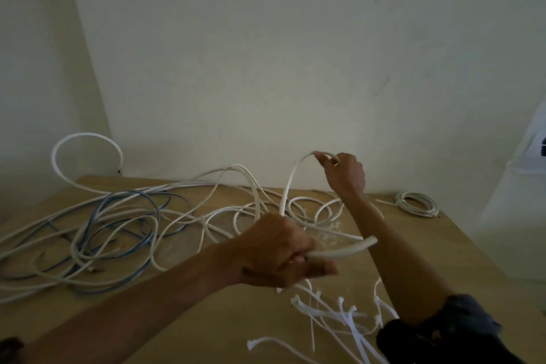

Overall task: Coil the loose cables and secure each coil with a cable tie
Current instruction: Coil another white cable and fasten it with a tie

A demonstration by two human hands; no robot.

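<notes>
Left hand, centre frame, fisted on the white cable near its end; right hand pinches it higher, upper right. Cable ties lower right. Risk: slack trails into the tangled pile at left, likely snagging a loop.

You are looking down at a light brown wooden tabletop that is sitting pushed against a plain off-white painted wall. A second pale wall is meeting it at a corner on your left. Dim, even light is falling across the room, and a blurred white fixture is showing at the right edge.
</notes>
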